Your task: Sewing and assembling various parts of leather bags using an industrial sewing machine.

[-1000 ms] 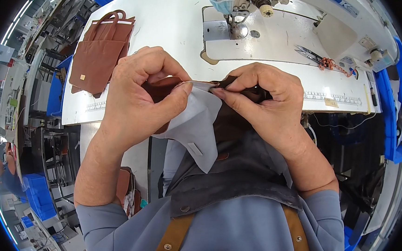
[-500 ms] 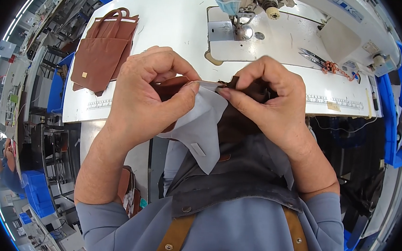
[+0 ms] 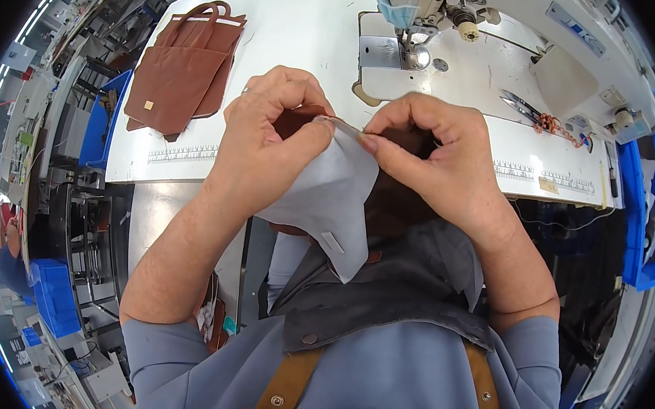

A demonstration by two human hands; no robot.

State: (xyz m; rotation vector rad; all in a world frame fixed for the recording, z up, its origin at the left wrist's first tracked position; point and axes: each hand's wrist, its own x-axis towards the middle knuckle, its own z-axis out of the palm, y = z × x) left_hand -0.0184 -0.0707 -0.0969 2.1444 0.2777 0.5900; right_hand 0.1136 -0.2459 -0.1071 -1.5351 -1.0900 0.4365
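Note:
My left hand (image 3: pixel 263 147) is closed on a piece of work made of light grey lining (image 3: pixel 321 189) and reddish-brown leather, its thumb and fingers pinching the top edge. My right hand (image 3: pixel 455 168) pinches that same edge just to the right, with darker brown material (image 3: pixel 396 202) bunched behind and below it. The grey lining hangs down in a point between both hands, a small pale tab on it, over my dark apron (image 3: pixel 380 322). Beyond the hands, at the back left of the white table (image 3: pixel 294 27), lie brown leather bag pieces (image 3: pixel 177 80) with handles.
A sewing machine (image 3: pixel 575 32) with a blue mask hanging on it stands at the back right, scissors (image 3: pixel 517 104) beside it. Rulers (image 3: pixel 179 152) line the table's front edge. Blue bins (image 3: pixel 635 211) flank the table. Another person (image 3: pixel 13 251) is at the far left.
Both hands and the pinched piece have shifted slightly, the left hand rising so that the edge now slopes down to the right. The view has shifted, moving the table rightward in the picture.

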